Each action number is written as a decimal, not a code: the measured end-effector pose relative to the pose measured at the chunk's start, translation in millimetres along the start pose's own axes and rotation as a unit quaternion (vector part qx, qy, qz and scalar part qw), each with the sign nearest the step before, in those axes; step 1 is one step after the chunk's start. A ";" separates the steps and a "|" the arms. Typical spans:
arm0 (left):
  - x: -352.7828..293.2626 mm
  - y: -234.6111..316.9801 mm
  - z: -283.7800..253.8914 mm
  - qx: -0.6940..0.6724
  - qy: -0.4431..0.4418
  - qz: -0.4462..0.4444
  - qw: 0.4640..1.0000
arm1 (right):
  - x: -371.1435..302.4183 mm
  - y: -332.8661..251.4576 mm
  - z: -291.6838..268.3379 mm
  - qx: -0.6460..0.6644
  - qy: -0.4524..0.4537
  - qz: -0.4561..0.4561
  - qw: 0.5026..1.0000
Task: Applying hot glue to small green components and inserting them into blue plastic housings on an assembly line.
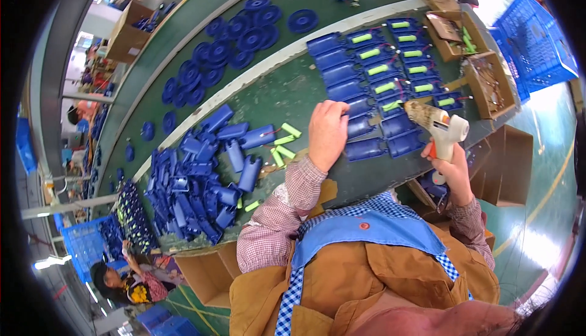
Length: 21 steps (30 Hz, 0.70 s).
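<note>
My right hand (pixel 455 174) grips a white hot glue gun (pixel 450 130) with an orange trigger. Its dirty nozzle end points left, close to a green battery (pixel 392 105) lying in a blue plastic shell. My left hand (pixel 328 133) is closed, with its fingers curled at the left ends of the blue shells (pixel 358 127); what is between the fingertips is hidden. Columns of these shells lie open side up on the green table. Many hold a light-green battery (pixel 378 69) with thin wires, while the left column and the nearest shells have none.
Left of me is a heap of blue shells (pixel 201 177), with several loose batteries (pixel 284 147) beside it. Blue round discs (pixel 250 37) lie beyond a pale divider strip. Cardboard boxes (pixel 488 86) and a blue crate (pixel 537 40) stand right. Another person (pixel 131 278) is at far left.
</note>
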State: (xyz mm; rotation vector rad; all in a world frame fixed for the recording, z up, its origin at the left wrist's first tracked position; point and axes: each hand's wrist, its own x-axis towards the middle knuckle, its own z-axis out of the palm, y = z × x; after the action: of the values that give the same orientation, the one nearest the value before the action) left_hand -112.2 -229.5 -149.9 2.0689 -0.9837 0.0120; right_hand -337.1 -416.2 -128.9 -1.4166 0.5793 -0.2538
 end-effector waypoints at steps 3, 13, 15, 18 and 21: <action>-14.2 -38.5 -36.3 0.117 0.005 0.015 0.993 | 4.8 2.4 0.3 -0.033 -0.009 0.000 0.999; -25.1 -82.7 -68.7 0.301 -0.153 0.098 0.936 | -2.1 10.4 -10.5 -0.008 0.009 -0.019 1.000; -23.9 -84.1 -72.7 0.321 -0.168 0.090 0.928 | -1.7 8.2 -8.4 -0.004 -0.016 -0.031 0.999; -17.6 -76.3 -80.1 0.287 -0.153 0.077 0.943 | -4.3 7.7 -7.3 -0.011 -0.003 -0.026 1.000; -10.4 -54.9 -94.3 0.174 -0.013 0.059 0.983 | -7.8 5.5 -7.3 -0.006 0.004 -0.023 1.000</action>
State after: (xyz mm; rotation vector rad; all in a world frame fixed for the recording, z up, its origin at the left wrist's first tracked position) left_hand -54.2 -139.0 -128.2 2.3252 -1.1858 0.2344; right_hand -348.4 -417.7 -132.8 -1.4421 0.5566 -0.2940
